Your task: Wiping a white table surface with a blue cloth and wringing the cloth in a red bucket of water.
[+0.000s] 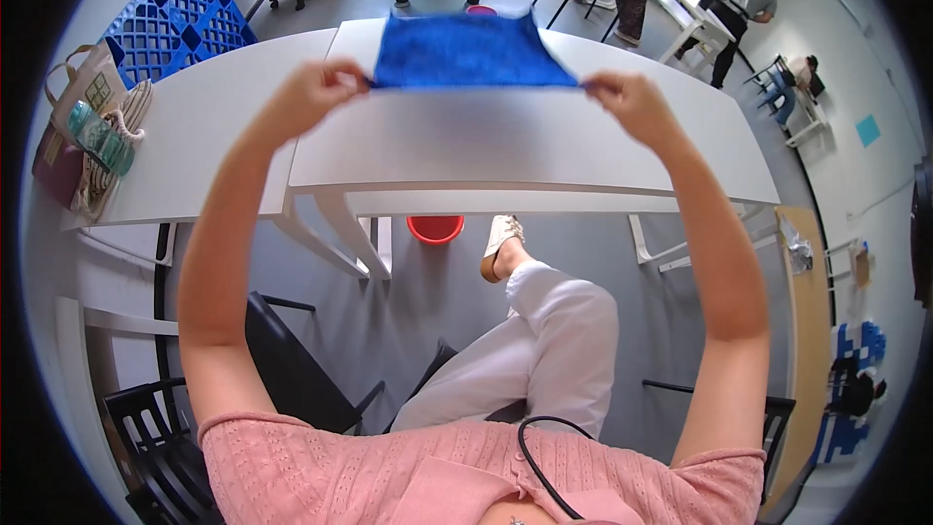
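Observation:
A blue cloth (pixel 466 51) is stretched between my two hands over the far part of the white table (pixel 466 138). At its near left corner, my left hand (pixel 332 87) pinches the edge between thumb and fingers. My right hand (pixel 619 96) pinches the near right corner. The near edge runs nearly straight from hand to hand, while the rest of the cloth extends away from me, slightly blurred. A soft shadow lies on the tabletop on my side of the cloth.
Bags (pixel 84 117) and a teal bottle (pixel 102 137) stand at the table's left end. A blue plastic pallet (pixel 178 22) leans behind. Under the table is a red bucket (pixel 435 228). Black chairs flank me. Several people are farther off at the upper right.

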{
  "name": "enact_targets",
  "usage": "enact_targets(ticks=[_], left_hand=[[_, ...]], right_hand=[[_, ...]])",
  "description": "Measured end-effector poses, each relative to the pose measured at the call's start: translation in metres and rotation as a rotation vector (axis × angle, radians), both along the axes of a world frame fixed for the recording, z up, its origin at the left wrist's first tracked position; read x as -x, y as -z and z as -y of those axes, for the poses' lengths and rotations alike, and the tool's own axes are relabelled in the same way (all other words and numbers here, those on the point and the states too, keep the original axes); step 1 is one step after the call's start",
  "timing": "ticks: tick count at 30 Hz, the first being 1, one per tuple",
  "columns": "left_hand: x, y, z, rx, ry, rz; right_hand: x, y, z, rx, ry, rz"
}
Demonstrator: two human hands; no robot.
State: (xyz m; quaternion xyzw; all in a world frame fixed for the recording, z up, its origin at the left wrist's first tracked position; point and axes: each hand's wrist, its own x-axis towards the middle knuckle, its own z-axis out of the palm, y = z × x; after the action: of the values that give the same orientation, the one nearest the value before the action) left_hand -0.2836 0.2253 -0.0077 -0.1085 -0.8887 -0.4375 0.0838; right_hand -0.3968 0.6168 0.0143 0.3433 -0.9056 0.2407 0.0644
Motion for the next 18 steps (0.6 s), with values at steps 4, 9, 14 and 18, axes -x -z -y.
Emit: enact_targets(ticks=[4, 9, 14, 18], left_hand=[[-0.043, 0.03, -0.012, 0.106, 0.225, 0.416], [-0.013, 0.029, -0.004, -0.175, 0.111, 0.435], [0.074, 0.039, -0.006, -0.246, -0.369, -0.022], [0.128, 0.074, 0.029, 0.14, -0.638, -0.248]], right_hand=[[-0.039, 0.017, -0.003, -0.295, -0.147, 0.503], [-0.011, 0.022, 0.01, -0.095, -0.003, 0.43], [0.052, 0.049, 0.029, 0.05, 0.326, -0.059], [0.055, 0.079, 0.064, -0.288, 0.671, 0.125]])
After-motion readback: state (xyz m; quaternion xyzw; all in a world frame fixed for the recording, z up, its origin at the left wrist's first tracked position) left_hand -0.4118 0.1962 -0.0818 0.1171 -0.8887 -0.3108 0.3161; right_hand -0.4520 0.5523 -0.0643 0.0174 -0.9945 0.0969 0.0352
